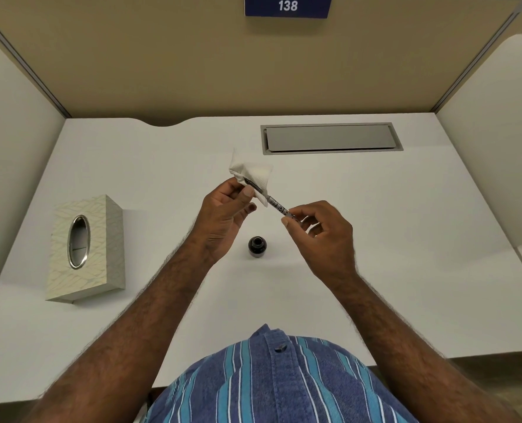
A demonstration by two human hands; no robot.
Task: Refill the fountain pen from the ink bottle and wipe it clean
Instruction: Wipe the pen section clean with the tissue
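1. Nearest the camera is the person's blue denim shirt with turquoise and white stripes (281, 383), a dark button at its placket, pressed to the near edge of the white desk (406, 239).
2. Far left on the desk lies a pale cream tissue box with a leaf pattern and an oval silver-rimmed opening (84, 247), well apart from both hands.
3. The left hand (223, 215) is raised above the desk, thumb and fingers curled, pinching a crumpled white paper tissue (250, 174) around the front end of the pen.
4. The slim fountain pen with a clear barrel and black markings (276, 206) runs slantwise between the two hands, its upper left end buried in the tissue; the nib is hidden there.
5. Below the pen, between the wrists, a small round black ink bottle (257, 246) stands upright on the desk with its mouth uncovered, touched by neither hand.
6. The right hand (321, 230) grips the pen's rear end between thumb and forefinger, the other fingers curled under.
7. Farther back to the right, a grey metal rectangular cable hatch (330, 138) sits flush in the desk top.
8. Above it on the beige partition (192, 56) hangs a blue sign reading 138 (288, 6).
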